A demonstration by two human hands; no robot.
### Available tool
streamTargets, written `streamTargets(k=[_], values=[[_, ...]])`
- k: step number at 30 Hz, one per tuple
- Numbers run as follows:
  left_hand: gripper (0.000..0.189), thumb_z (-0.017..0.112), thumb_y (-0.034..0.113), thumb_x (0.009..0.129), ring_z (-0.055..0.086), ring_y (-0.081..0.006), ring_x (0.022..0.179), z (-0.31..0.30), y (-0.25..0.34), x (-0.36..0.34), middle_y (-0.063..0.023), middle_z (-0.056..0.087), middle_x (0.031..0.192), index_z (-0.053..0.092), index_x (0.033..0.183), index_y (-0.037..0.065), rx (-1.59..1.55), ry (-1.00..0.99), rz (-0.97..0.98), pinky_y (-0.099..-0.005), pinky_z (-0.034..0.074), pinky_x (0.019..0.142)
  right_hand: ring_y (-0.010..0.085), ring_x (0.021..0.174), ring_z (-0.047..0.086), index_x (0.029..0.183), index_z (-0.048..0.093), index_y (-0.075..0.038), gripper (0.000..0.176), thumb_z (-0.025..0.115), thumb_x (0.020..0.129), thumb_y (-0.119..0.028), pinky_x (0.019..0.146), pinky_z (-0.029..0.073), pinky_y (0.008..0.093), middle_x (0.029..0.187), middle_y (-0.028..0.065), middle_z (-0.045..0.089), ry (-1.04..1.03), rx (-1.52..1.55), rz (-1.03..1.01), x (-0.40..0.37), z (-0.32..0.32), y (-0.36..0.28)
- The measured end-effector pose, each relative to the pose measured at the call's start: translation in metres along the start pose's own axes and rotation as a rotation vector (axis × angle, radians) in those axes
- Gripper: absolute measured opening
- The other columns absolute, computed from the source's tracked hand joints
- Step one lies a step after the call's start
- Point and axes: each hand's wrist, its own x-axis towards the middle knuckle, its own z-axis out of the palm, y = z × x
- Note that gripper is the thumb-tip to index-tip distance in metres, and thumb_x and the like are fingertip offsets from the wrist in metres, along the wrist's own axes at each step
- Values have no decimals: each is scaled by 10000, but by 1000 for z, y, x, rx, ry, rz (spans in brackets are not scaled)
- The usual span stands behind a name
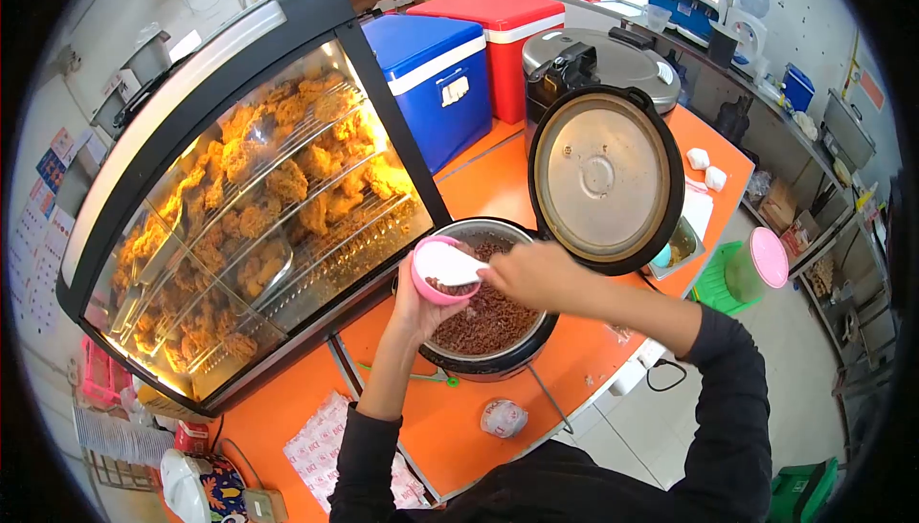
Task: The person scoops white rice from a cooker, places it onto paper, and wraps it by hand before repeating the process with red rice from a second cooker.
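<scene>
My left hand [410, 309] is closed around a small pink bowl [442, 297], tilted so that its mouth faces up toward me. Some dark reddish-brown rice shows inside it. In my right hand [538, 277] is a white rice paddle [448, 265], its flat blade lying in the bowl's mouth. Both hands are above an open rice cooker [477, 367] that holds more of the reddish-brown rice [483, 325]. The cooker's round lid [598, 178] stands raised behind the pot. My right wrist hides part of the pot's right side.
A heated glass cabinet of fried chicken [258, 217] stands left on the orange table [373, 370]. Behind are a blue cooler [431, 92], a red cooler [507, 25] and another large cooker [613, 64]. A wrapped bundle [504, 419] and printed paper sheets [330, 442] lie in front.
</scene>
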Motion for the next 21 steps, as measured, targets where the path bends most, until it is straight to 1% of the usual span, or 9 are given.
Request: streamTargets(k=[4, 5, 8, 10, 14, 16, 17, 18, 21], values=[[598, 291, 430, 847, 479, -334, 1121, 2, 1, -2, -202, 473, 1193, 339, 1278, 19, -182, 28, 219, -503, 486, 858, 354, 682, 600, 763, 610, -10, 470, 364, 913, -381, 621, 470, 456, 702, 198, 600, -72, 102, 33, 10, -34, 16], [582, 311, 408, 814, 484, -326, 1108, -1, 0, 2, -170, 495, 1173, 382, 1256, 36, -270, 1, 260, -505, 457, 881, 356, 682, 597, 779, 608, -10, 458, 355, 919, -365, 627, 467, 465, 708, 200, 598, -92, 195, 118, 8, -35, 17], [531, 322, 414, 841, 528, -286, 1040, -2, -4, 21, -126, 522, 1152, 443, 1201, 43, -258, 148, 291, -459, 457, 866, 364, 660, 592, 806, 602, -7, 431, 331, 935, -317, 621, 462, 489, 711, 205, 595, -6, 200, 161, 10, 6, 14], [370, 418, 348, 878, 574, -221, 937, 15, -4, 22, -106, 598, 1000, 531, 1051, 41, -173, 293, 349, -383, 460, 836, 391, 660, 600, 733, 608, 0, 475, 331, 933, -329, 633, 474, 507, 708, 220, 604, 92, 187, 158, 6, 46, 0], [415, 401, 391, 875, 593, -229, 893, -1, 0, 20, -133, 590, 998, 532, 1059, 43, 52, 304, 247, -393, 505, 746, 381, 655, 601, 696, 618, -30, 476, 350, 924, -350, 638, 477, 488, 687, 211, 606, -36, 262, 159, 1, 37, -9], [548, 316, 493, 875, 607, -264, 875, 13, 3, 9, -171, 562, 1062, 477, 1153, 48, -52, 219, 206, -409, 518, 732, 371, 636, 595, 713, 632, -49, 458, 372, 913, -369, 615, 470, 471, 666, 201, 601, -42, 127, 112, 8, 18, -5], [633, 241, 531, 876, 560, -324, 1012, 2, 6, 4, -194, 505, 1167, 369, 1261, 45, 45, 52, 75, -477, 516, 789, 366, 636, 595, 710, 632, -39, 469, 379, 908, -380, 611, 469, 468, 661, 202, 599, -9, 66, 76, 12, 1, 0], [675, 225, 547, 871, 530, -353, 1060, 1, 10, 2, -212, 482, 1198, 290, 1317, 45, 70, -125, -21, -489, 512, 807, 360, 637, 595, 707, 632, -29, 480, 385, 904, -391, 608, 469, 464, 657, 202, 598, 17, 4, 38, 13, -12, 6], [648, 254, 498, 865, 497, -364, 1100, -7, 7, 13, -216, 455, 1225, 269, 1327, 44, -99, -279, -63, -484, 507, 826, 335, 615, 606, 639, 621, -17, 488, 422, 888, -387, 563, 476, 456, 629, 181, 600, 8, 11, 68, 21, -37, 19]])
